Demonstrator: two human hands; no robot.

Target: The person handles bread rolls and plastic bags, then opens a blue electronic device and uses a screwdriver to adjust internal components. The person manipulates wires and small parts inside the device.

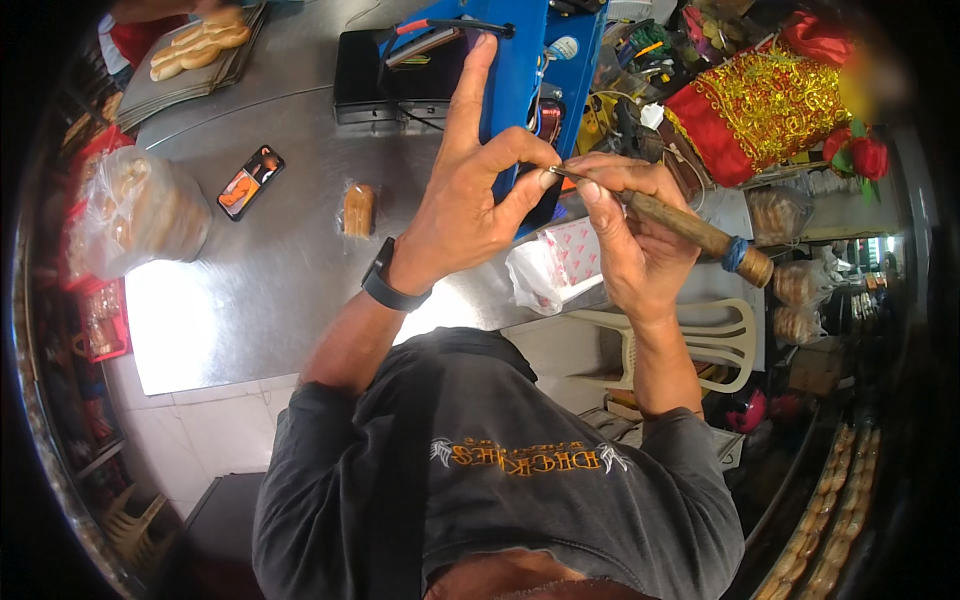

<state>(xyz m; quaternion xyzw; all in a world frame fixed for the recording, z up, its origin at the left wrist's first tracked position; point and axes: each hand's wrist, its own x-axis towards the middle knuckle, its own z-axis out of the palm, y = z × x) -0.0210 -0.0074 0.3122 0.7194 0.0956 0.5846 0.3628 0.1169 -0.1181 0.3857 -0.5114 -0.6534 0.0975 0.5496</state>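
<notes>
My right hand (645, 235) grips a wooden-handled tool (700, 232) with a thin, dark metal end and a blue band near the butt of its handle. The metal end points left to the fingertips of my left hand (455, 205). There my left thumb and a finger pinch something small, too hidden to name. The left index finger stretches up along a blue open casing (512, 70), touching it near a red and black cable (450, 25). Inside the casing, wires and a copper-coloured coil (548, 120) show partly behind my hands.
On the metal table (290, 290) lie a phone (250, 182), a wrapped bread loaf (358, 210), a black box (390, 80) and a bag of bread (145, 215). Red-gold cloth (755, 110) and clutter crowd the right. A plastic chair (715, 340) stands below the table edge.
</notes>
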